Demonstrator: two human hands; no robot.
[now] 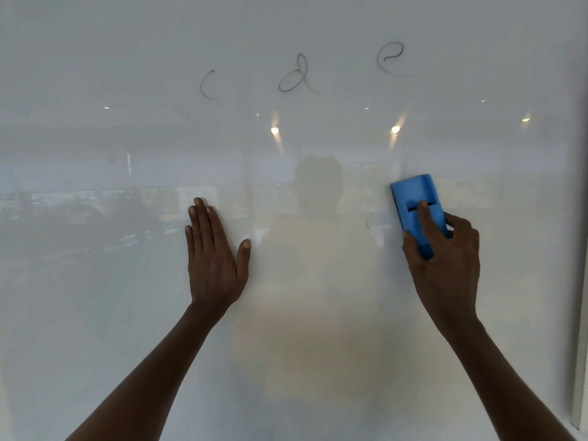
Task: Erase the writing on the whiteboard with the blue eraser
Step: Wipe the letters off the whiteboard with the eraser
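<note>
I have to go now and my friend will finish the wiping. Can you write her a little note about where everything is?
Left hand: open, flat on the whiteboard, holding nothing.
Right hand: gripping the blue eraser, pressed on the board, low and to the right.
Done: cannot tell; only a tiny mark shows left of the eraser.
Left: letters c, d and e, higher up, all untouched. Wipe those and the tiny mark.

Head view, close, facing whiteboard (pixel 286 345)
</note>
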